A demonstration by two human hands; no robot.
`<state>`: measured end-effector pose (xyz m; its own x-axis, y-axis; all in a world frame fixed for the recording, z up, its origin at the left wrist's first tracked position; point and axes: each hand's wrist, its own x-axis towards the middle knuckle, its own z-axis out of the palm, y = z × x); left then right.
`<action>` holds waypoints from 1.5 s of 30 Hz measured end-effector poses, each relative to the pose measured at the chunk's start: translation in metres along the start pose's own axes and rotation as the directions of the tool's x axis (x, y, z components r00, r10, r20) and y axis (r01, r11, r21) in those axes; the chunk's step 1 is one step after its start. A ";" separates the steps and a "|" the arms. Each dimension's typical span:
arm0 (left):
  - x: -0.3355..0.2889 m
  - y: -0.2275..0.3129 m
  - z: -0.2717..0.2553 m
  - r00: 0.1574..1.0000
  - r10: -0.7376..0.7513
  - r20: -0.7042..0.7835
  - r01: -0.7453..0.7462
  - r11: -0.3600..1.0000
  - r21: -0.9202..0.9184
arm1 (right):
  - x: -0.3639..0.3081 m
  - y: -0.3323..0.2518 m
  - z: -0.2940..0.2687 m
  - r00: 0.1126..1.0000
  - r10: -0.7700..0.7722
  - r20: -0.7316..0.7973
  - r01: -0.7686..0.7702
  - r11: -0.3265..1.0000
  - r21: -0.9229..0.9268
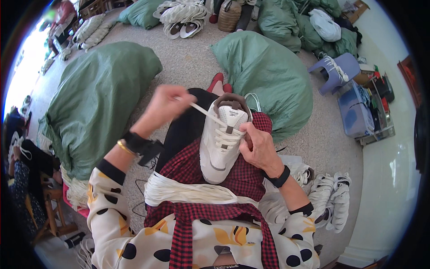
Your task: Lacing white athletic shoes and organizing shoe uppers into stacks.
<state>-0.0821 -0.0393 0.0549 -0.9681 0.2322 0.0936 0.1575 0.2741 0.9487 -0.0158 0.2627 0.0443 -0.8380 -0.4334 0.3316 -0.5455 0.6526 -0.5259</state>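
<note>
A white sneaker (220, 143) with grey trim rests toe-down on my lap, over a red-and-black checked cloth (244, 179). My left hand (165, 105) is pinched on a white shoelace (204, 112) and holds it taut, up and to the left of the shoe's tongue. My right hand (258, 145) grips the sneaker's right side near the eyelets, thumb on the lacing. A bundle of white laces (188, 192) lies across my lap below the shoe.
Large green sacks stand left (96, 101) and ahead right (268, 74). Laced white sneakers (333, 197) pile on the floor at my right. A purple stool (336, 69) and a plastic bin (356, 114) are at the right wall. More shoes (183, 18) lie far ahead.
</note>
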 end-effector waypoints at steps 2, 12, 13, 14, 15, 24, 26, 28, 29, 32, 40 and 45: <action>0.000 -0.007 -0.014 0.999 0.015 0.037 -0.020 0.990 0.142 | 0.003 0.002 -0.003 1.000 0.004 0.010 -0.004 1.000 -0.010; -0.022 0.013 0.032 0.846 0.525 0.086 -0.512 0.759 0.403 | 0.031 -0.014 -0.033 0.980 -0.159 0.118 0.177 0.972 -0.158; -0.023 0.013 0.036 0.856 0.498 0.137 -0.506 0.755 0.416 | 0.034 -0.016 -0.033 0.970 -0.216 0.111 0.235 0.950 -0.205; -0.025 0.012 0.041 0.864 0.468 0.187 -0.500 0.752 0.430 | 0.034 -0.017 -0.031 0.969 -0.219 0.111 0.238 0.950 -0.203; -0.030 0.017 0.045 0.896 0.398 0.200 -0.443 0.758 0.478 | 0.032 -0.019 -0.027 0.958 -0.268 0.099 0.284 0.927 -0.246; -0.027 0.013 0.052 0.893 0.428 0.140 -0.444 0.787 0.428 | 0.025 -0.013 0.001 0.972 -0.235 -0.007 0.223 0.931 -0.290; -0.029 0.018 0.055 0.930 0.347 0.119 -0.367 0.880 0.302 | 0.019 -0.009 0.005 0.975 -0.216 -0.054 0.191 0.937 -0.292; -0.029 0.021 0.054 0.911 0.393 0.129 -0.413 0.846 0.336 | 0.019 -0.001 0.005 0.977 -0.195 -0.081 0.177 0.966 -0.191; -0.029 0.022 0.053 0.891 0.430 0.148 -0.453 0.813 0.366 | 0.018 0.000 0.006 0.975 -0.206 -0.080 0.188 0.963 -0.196; -0.028 0.010 0.053 0.822 0.543 0.173 -0.561 0.717 0.414 | 0.018 -0.001 0.003 0.996 -0.088 -0.010 0.088 0.996 -0.003; -0.019 0.004 0.060 0.910 0.411 0.058 -0.411 0.871 0.269 | 0.022 0.000 0.006 0.996 -0.093 0.016 0.093 0.996 -0.004; -0.019 0.014 0.038 0.994 0.039 0.103 -0.054 0.987 0.150 | 0.026 -0.001 0.023 0.984 -0.136 -0.118 0.096 0.950 -0.296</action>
<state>-0.0540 -0.0041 0.0544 -0.9361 0.3374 0.0989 0.2370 0.3976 0.8864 -0.0367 0.2362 0.0354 -0.7518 -0.4415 0.4898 -0.6020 0.7627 -0.2364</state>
